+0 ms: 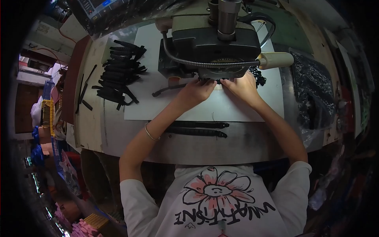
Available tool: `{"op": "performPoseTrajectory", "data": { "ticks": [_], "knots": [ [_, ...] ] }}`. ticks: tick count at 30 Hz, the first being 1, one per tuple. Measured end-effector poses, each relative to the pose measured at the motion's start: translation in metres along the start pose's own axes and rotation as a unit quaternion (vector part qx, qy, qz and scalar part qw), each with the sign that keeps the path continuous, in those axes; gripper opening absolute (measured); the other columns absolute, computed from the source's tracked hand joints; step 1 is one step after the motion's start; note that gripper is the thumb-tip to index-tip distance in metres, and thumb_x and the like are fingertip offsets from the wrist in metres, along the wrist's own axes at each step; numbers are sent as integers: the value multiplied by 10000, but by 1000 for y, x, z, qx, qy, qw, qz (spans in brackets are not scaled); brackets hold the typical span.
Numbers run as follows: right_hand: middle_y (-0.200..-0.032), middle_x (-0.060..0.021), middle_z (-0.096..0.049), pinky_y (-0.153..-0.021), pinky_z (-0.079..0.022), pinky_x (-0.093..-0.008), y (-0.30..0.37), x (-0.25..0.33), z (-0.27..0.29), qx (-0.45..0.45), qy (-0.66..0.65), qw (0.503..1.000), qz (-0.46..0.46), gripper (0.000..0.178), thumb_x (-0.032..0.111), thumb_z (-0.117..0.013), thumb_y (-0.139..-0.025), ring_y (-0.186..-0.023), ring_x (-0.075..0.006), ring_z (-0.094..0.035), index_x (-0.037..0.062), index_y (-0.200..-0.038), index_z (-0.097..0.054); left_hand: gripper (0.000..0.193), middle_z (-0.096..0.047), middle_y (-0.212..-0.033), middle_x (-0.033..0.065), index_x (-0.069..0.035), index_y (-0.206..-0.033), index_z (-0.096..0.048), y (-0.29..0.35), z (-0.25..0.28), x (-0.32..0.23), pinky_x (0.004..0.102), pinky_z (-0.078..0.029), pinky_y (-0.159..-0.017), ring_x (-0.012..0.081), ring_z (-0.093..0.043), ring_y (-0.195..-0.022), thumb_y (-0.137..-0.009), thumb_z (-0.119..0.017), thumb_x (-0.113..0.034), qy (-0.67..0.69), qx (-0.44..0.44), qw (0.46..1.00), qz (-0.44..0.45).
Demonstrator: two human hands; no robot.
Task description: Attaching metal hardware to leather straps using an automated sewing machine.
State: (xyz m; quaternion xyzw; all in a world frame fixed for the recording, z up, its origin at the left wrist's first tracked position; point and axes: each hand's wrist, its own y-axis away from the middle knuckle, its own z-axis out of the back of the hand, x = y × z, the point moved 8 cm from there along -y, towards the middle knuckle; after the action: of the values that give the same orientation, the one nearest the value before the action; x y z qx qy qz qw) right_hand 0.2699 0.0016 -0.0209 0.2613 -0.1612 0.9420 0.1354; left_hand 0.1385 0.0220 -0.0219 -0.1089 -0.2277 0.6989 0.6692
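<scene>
A black fabric strap runs leftward from under the head of an industrial sewing machine. My left hand is closed on it, with fingers pinched just below the machine head. On the other side of the lit needle area, my right hand presses its thumb and fingers onto a dark piece of the same strap. The fingertips of both hands are partly hidden by the machine. Nearer to me, two more black straps lie side by side along the front edge of the white work sheet.
A heap of black straps lies to the left, beside a few loose strips. Small black pieces sit behind my right hand. A clear plastic bag with dark contents rests at right. A cream handle juts from the machine.
</scene>
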Motion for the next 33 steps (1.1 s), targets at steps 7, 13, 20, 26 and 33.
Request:
{"op": "performPoseTrajectory", "data": {
  "ticks": [7,13,20,26,33],
  "knots": [
    [-870,-90,-530,-723,-379,-373,21,23,4,-64,10,975,213,114,120,-634,-763,-862,-269,-487,44,-843,-604,235,-601,-1006,120,36,-1026,-550,-4,4,-6,285,-470,-805,201,-606,-933,-803,-543,-36,-26,33,998,-39],
    [-893,-97,-525,-745,-384,-364,24,18,3,-27,7,970,241,125,108,-622,-775,-861,-269,-482,35,-872,-591,274,-586,-1005,142,57,-1048,-545,-1,4,-6,313,-467,-828,229,-582,-978,-785,-546,-19,13,16,999,-30],
    [-871,-93,-515,-743,-381,-359,28,22,4,-66,14,974,215,126,106,-620,-779,-871,-258,-483,34,-878,-591,451,-544,-1066,143,61,-1181,-492,4,-5,-19,330,-445,-886,259,-541,-989,-740,-532,-25,-8,73,997,36],
    [-889,-94,-506,-752,-375,-356,30,21,4,-65,3,979,195,128,106,-627,-775,-891,-255,-483,40,-882,-604,504,-508,-1119,159,46,-1230,-450,6,-8,-14,359,-395,-942,275,-498,-1040,-732,-514,-1,5,100,991,85],
    [-902,-93,-515,-765,-373,-366,24,16,3,-75,-9,978,193,141,105,-635,-770,-907,-262,-486,47,-898,-616,551,-479,-1174,129,-18,-1269,-432,12,-7,2,395,-403,-927,315,-474,-1102,-726,-468,62,148,125,971,141]
  ]
}}
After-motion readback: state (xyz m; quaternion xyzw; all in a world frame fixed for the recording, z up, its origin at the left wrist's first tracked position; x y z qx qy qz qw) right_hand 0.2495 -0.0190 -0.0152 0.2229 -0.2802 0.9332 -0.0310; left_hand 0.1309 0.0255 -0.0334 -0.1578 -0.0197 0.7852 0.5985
